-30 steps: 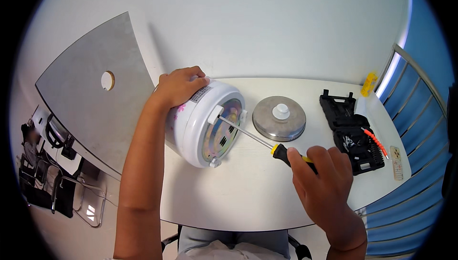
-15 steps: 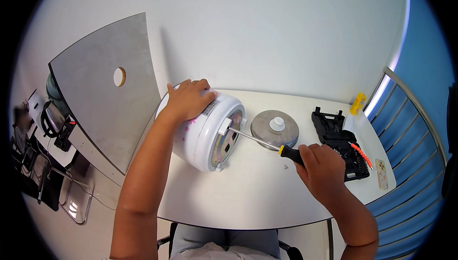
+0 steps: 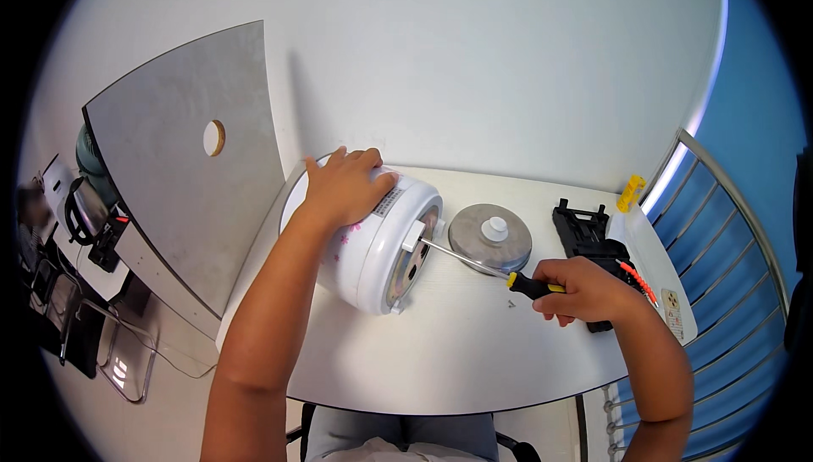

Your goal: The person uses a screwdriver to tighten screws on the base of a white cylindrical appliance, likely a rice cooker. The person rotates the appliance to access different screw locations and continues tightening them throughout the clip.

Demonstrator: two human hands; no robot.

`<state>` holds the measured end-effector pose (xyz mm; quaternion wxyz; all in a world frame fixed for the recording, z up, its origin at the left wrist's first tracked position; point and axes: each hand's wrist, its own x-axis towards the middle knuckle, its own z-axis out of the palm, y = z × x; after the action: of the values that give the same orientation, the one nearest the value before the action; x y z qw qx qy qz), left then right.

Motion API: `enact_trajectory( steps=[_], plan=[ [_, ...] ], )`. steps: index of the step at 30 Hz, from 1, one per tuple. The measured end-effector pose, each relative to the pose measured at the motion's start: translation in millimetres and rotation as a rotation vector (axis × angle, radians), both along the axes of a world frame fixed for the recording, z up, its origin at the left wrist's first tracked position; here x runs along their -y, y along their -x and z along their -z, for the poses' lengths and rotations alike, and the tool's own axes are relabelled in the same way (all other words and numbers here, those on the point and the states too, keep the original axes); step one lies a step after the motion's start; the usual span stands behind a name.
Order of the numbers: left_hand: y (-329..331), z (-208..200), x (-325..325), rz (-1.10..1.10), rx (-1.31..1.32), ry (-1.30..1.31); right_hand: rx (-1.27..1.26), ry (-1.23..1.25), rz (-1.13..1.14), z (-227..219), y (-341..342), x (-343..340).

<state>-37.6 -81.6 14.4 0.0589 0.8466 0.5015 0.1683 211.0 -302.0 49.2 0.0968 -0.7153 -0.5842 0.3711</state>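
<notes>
A white rice cooker (image 3: 366,263) with pink flowers lies on its side, its round base facing right. My left hand (image 3: 345,193) rests spread over its upper side and steadies it. In my right hand (image 3: 584,288) is a screwdriver (image 3: 527,286) with a black and yellow handle. Its long shaft reaches leftward to a white foot (image 3: 413,237) on the base; the very tip is hidden there. Just beyond the shaft sits a round grey metal lid (image 3: 474,226) with a white knob. Small screws (image 3: 511,304) lie on the table below the handle.
At the right, a black tool case (image 3: 584,223) lies open, partly behind my right hand, with an orange-red flexible shaft (image 3: 637,282) on it. A yellow object (image 3: 631,193) stands behind. A grey panel (image 3: 182,157) rises at left; a metal railing (image 3: 735,199) borders the right.
The fingers of my right hand have shifted their grip on the screwdriver handle, showing more yellow. The view has moved slightly; the cooker keeps its pose and my left hand stays on it.
</notes>
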Motion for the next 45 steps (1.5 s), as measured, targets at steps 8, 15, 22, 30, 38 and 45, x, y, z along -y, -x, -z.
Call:
enact_trajectory(
  steps=[8,15,22,30,38,45],
  plan=[
    [-2.5,5.2,-9.1,0.015,0.042,-0.077,0.924,-0.782,-0.199,33.6,23.5,18.2],
    [-5.9,4.5,-9.1,0.022,0.047,-0.084,0.376,-0.526,0.05,28.0,19.1,21.2],
    [-3.9,-1.7,-8.9,0.028,-0.009,0.012,-0.043,-0.173,0.039,19.0,-3.2,5.7],
    [-5.1,4.9,-9.7,0.028,0.04,-0.062,0.448,-0.338,-0.01,27.0,8.6,6.9],
    [-9.0,-3.7,-8.1,-0.01,-0.029,0.007,0.692,-0.836,-0.03,53.3,23.5,22.3],
    [-6.0,4.2,-7.2,0.002,0.052,-0.097,-0.122,-0.21,0.171,25.2,-13.0,3.9]
  ],
)
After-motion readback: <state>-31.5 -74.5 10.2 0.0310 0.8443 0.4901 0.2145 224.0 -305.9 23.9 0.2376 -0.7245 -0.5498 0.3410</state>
